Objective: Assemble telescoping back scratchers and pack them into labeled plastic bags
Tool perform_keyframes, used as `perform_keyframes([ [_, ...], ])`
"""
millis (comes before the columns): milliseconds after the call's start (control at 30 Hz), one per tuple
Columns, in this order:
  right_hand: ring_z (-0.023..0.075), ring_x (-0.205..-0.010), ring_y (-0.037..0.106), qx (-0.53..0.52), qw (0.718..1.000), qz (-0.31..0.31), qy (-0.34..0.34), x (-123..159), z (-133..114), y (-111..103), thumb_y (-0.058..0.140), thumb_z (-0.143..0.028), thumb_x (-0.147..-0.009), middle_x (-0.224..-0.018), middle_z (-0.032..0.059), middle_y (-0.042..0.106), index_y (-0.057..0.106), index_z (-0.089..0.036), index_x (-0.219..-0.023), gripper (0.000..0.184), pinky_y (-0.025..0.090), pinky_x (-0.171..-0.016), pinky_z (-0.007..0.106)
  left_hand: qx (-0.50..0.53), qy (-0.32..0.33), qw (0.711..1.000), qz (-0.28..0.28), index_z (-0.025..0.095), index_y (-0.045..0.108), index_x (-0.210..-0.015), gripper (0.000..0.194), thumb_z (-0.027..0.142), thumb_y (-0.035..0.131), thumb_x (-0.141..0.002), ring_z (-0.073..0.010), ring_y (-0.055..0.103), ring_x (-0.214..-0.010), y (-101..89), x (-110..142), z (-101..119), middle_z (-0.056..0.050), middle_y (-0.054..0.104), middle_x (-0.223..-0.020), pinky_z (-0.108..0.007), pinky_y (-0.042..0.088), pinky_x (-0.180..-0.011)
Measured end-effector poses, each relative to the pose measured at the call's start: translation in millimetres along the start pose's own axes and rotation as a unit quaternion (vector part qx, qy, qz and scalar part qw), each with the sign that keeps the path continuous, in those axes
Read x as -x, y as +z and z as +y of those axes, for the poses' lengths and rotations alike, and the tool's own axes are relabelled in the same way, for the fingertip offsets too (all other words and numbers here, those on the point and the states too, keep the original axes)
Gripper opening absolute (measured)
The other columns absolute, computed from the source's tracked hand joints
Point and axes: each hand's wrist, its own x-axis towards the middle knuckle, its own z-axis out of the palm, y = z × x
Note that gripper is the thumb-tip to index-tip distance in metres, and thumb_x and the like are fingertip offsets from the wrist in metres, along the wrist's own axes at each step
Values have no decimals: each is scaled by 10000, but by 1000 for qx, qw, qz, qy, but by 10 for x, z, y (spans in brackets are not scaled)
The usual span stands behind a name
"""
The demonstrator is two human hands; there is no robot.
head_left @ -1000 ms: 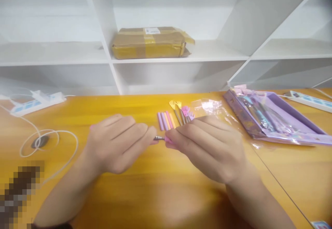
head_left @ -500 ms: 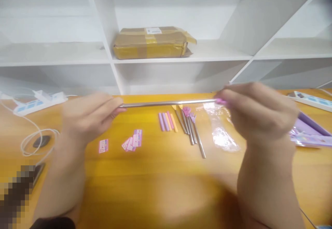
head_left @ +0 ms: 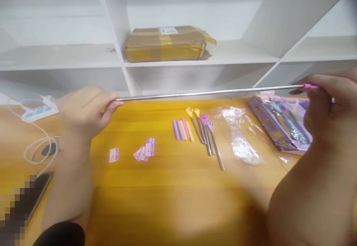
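A long thin telescopic metal rod (head_left: 212,92) stretches level above the yellow table (head_left: 173,197), pulled out to its full span. My left hand (head_left: 85,110) is closed around its left end. My right hand (head_left: 331,106) pinches the right end, where a pink tip (head_left: 310,86) shows. Below the rod lie several short pastel sleeves (head_left: 182,129) and several collapsed rods with small hand-shaped heads (head_left: 206,136), yellow and pink.
Small pink labels (head_left: 145,151) lie left of centre. A crumpled clear bag (head_left: 242,142) and a purple packet (head_left: 281,125) sit to the right. A power strip with white cable (head_left: 39,110) and a dark phone (head_left: 36,194) are at the left. A taped parcel (head_left: 169,43) rests on the white shelf.
My hands have moved far apart, drawing the rod out from a short stub to a long bar. The right hand rose toward the right edge.
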Motion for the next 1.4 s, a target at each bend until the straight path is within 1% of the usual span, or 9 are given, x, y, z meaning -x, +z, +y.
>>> perform_keyframes([
  [100,215,-768,673,-31,996,19,-77,-77,-119,7,566,-341,-971,-817,105,720,708,-216,-844,228,485,-689,337,1,8,1000,-4,235,737,-926,254,450,677,-1047,-144,486,-682,4,-12,1,20,606,-686,-307,312,-606],
  [267,249,-816,632,22,999,-13,-48,-125,-231,25,554,-411,-915,-833,115,708,644,-237,-813,220,462,-756,375,-22,34,999,-8,264,730,-1056,121,377,718,-1016,-170,565,-720,31,-45,37,8,693,-786,-324,381,-606],
  [433,166,-614,410,51,994,-100,5,-94,-433,39,611,-419,-865,-596,18,468,409,-239,-605,375,301,-588,317,-11,3,999,-44,299,725,-1136,126,364,668,-1045,-210,558,-803,31,-110,161,-15,700,-862,-375,363,-712],
  [600,139,-549,292,62,989,-133,-8,-72,-554,58,521,-343,-920,-527,-6,364,300,-227,-564,434,270,-602,316,-25,-3,1000,7,283,726,-1056,126,399,676,-1050,-188,429,-785,79,-112,119,6,632,-795,-374,277,-764],
  [800,139,-569,366,24,985,-170,-31,-37,-434,89,495,-370,-956,-528,-4,381,319,-230,-560,455,389,-717,311,-41,4,999,13,275,727,-1033,192,454,662,-1055,-198,414,-853,153,-25,-47,8,602,-786,-394,245,-836],
  [1000,137,-540,332,29,988,-149,-36,-8,-323,106,516,-408,-966,-521,-16,343,285,-243,-552,502,416,-731,315,-9,-12,1000,8,272,730,-1012,273,531,649,-1042,-207,405,-842,167,-20,-33,1,571,-772,-401,245,-846],
  [1100,130,-546,320,16,987,-158,-13,10,-361,125,516,-400,-966,-526,-23,320,288,-237,-563,491,391,-712,309,-26,-11,1000,-2,273,728,-996,308,568,645,-1035,-202,379,-803,193,-23,-26,-4,553,-772,-372,234,-770],
  [1233,127,-573,251,-16,986,-165,37,-9,-413,99,583,-425,-938,-563,-38,261,272,-232,-608,494,278,-606,305,-16,-44,999,-1,257,722,-968,369,617,654,-1018,-188,391,-812,245,-14,-52,6,527,-791,-374,239,-771],
  [1400,127,-593,370,-45,986,-153,40,-74,-357,57,599,-401,-905,-626,-12,426,349,-232,-628,410,297,-611,305,-38,-133,990,23,232,702,-891,454,683,728,-934,-189,426,-840,264,-30,-34,1,509,-779,-374,252,-787],
])
